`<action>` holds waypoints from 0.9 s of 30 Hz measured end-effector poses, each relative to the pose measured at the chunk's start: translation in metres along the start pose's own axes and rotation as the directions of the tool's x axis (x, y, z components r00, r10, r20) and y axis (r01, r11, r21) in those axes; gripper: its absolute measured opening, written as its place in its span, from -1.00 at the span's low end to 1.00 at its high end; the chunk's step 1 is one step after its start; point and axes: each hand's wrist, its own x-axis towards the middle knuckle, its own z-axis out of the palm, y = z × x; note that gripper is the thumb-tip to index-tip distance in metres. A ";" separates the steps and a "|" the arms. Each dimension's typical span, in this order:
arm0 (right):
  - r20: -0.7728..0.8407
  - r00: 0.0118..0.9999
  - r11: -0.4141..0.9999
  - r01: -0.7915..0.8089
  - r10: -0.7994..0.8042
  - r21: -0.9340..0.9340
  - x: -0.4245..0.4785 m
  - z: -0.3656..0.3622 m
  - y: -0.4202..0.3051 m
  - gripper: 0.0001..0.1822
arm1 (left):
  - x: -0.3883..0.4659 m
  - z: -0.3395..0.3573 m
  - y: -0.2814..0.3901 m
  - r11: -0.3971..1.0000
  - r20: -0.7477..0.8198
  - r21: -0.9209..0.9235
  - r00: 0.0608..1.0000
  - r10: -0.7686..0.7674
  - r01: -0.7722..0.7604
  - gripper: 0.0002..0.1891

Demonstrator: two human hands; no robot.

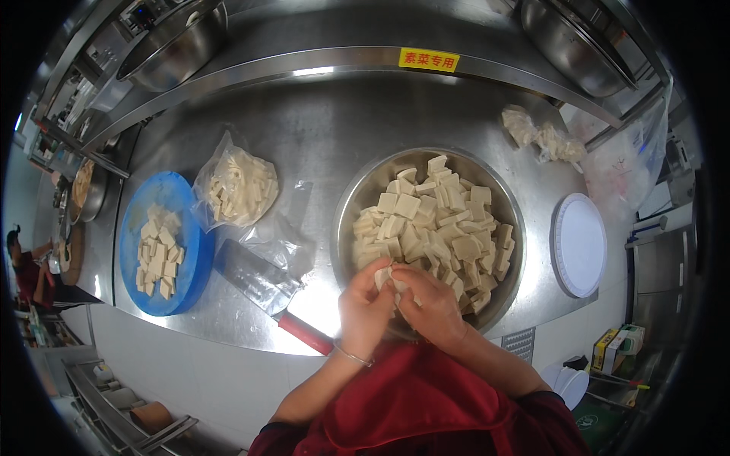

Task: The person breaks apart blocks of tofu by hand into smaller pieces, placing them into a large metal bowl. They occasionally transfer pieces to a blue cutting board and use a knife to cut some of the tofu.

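Note:
My left hand (365,310) and my right hand (432,305) meet over the near edge of a large steel bowl (516,219). Their fingers pinch a pale piece (385,277) that looks like tofu; part of it is hidden by the fingers. Many cut pale tofu-like slabs (436,216) are heaped in the bowl. To the left, more slabs (158,259) lie on a round blue cutting board (197,268). A clear plastic bag (242,185) of similar pieces rests beside the board. A cleaver with a red handle (305,333) lies between board and bowl, its blade partly under clear plastic.
A white round lid (579,245) lies at the right edge of the steel table (342,114). Small tied bags (542,137) sit at the back right. Steel bowls (177,48) stand on the raised shelf. A person (31,268) works at far left.

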 end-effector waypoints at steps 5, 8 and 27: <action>-0.018 1.000 0.999 -0.008 0.008 0.035 0.001 -0.002 0.003 -0.68 | -0.001 -0.004 -0.003 1.000 0.016 0.018 1.000 -0.016 0.015 -0.64; -0.039 0.999 0.997 -0.013 0.016 0.077 0.002 -0.003 0.007 -0.72 | -0.002 -0.005 -0.001 0.998 0.005 0.062 1.000 -0.003 0.003 -0.64; 0.161 0.895 0.763 -0.439 0.415 0.475 0.007 -0.044 0.009 -0.77 | -0.006 -0.024 0.023 0.657 0.362 -0.580 0.875 -0.322 0.482 -0.70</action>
